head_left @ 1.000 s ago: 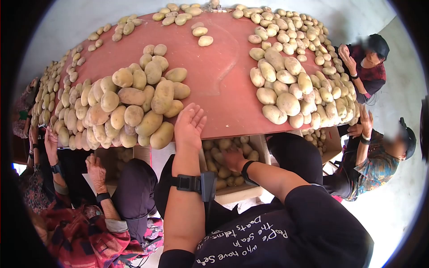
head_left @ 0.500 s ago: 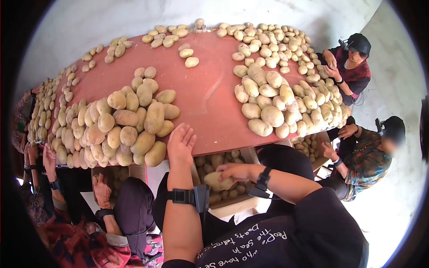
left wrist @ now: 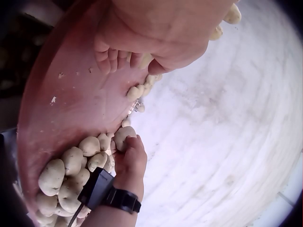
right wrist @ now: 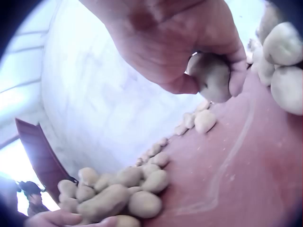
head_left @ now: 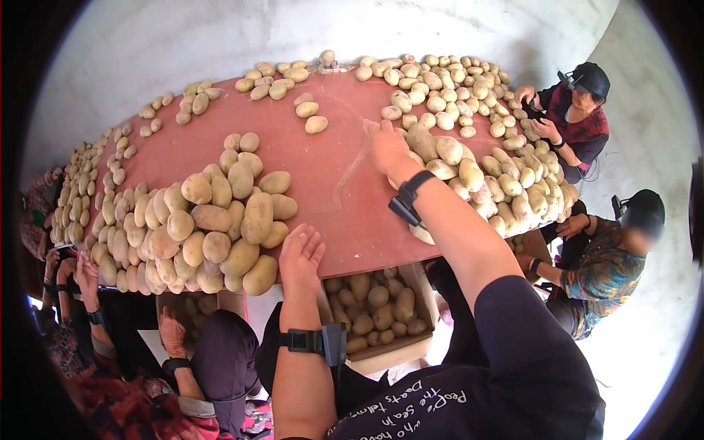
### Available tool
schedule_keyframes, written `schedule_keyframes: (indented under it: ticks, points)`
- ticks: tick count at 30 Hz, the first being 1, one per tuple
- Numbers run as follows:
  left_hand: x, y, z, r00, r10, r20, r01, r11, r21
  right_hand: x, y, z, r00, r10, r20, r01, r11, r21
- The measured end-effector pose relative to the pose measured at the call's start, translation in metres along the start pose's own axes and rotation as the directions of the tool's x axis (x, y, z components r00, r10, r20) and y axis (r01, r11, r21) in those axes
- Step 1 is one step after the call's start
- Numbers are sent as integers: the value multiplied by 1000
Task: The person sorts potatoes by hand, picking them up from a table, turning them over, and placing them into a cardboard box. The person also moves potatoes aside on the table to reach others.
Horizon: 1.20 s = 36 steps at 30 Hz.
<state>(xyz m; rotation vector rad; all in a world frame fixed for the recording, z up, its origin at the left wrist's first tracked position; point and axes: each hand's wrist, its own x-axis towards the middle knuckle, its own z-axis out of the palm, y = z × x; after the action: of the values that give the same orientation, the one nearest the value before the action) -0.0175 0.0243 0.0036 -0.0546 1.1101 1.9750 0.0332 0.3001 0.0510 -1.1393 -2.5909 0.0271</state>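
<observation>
My right hand (head_left: 387, 152) is stretched over the red table (head_left: 334, 227), beside the right-hand pile of potatoes (head_left: 469, 176). The right wrist view shows that hand (right wrist: 175, 42) pinching one potato (right wrist: 210, 78) between thumb and fingers, above the tabletop; the left wrist view shows the same potato (left wrist: 124, 138) too. At the table's front edge my left hand (head_left: 301, 257) lies with its fingers loosely bent and nothing in it, just right of the large left-hand pile (head_left: 213, 220). It fills the top of the left wrist view (left wrist: 161, 33).
A cardboard box (head_left: 392, 358) of potatoes (head_left: 378, 297) stands below the table edge, between my arms. Smaller groups of potatoes (head_left: 198, 99) line the far edge. Other people sit at the right (head_left: 579, 121) and at the left (head_left: 176, 359), with more boxes under the table.
My right hand has come up from over the box, carrying a potato, and reached forward across the table. My left hand has stayed near the front edge.
</observation>
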Motion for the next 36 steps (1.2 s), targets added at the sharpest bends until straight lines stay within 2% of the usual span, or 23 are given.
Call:
schedule_keyframes:
  ticks: [3,6,9,12,13,14,15,16,17,18,19,22,24,26,29,30,33,34,36]
  points:
    - [1,-1,0,1000,10,2,-10,1000,29,14,3,11,948,26,317,93,931,-352]
    - [2,-2,1,1000,3,26,-4,1000,30,5,-1,5,930,28,366,108,932,-345]
    - [-1,0,1,999,27,37,-29,999,43,-4,-5,8,948,-2,318,111,939,-327]
    - [-1,1,-3,999,26,39,-28,999,40,-50,-45,-32,934,-265,241,318,923,-217]
    - [0,2,-4,999,32,37,-34,999,41,-71,-51,-31,874,-367,319,378,925,29]
    - [0,2,-5,999,38,38,-40,998,42,-97,-57,-31,799,-477,366,396,876,275]
    - [-1,2,-5,998,40,41,-42,998,44,-130,-64,-33,707,-595,383,452,796,403]
    - [-2,3,-5,999,31,32,-33,998,44,-150,-69,-34,413,-725,551,424,689,588]
    - [-3,4,-3,999,23,27,-24,999,45,-170,-60,2,116,-868,483,372,489,789]
    - [-3,4,-1,1000,16,23,-17,999,44,-190,-57,19,38,-736,676,218,666,713]
    - [-4,3,-1,1000,8,21,-9,999,46,-208,-54,35,-76,-569,819,80,815,574]
    - [-5,0,2,1000,-5,20,4,998,59,-237,-35,110,97,-382,919,386,865,319]
    - [-6,-2,4,1000,-11,24,9,997,77,-270,-15,193,539,-246,806,95,968,232]
    - [-6,-4,6,1000,-17,21,15,996,84,-259,-12,203,611,-194,767,26,974,226]
    - [-6,-5,9,999,-27,30,25,997,78,-260,-20,184,813,-12,582,-284,864,415]
    - [-6,-5,10,999,-30,36,27,997,71,-259,-18,189,823,-74,564,-198,893,405]
    - [-7,-5,14,998,-37,47,34,997,73,-257,-14,196,789,-43,613,-268,874,406]
    - [-8,-5,15,998,-42,48,39,997,71,-256,-16,195,748,40,663,-437,782,445]
    - [-8,-4,17,998,-51,47,48,996,70,-253,-15,192,726,59,685,-471,769,433]
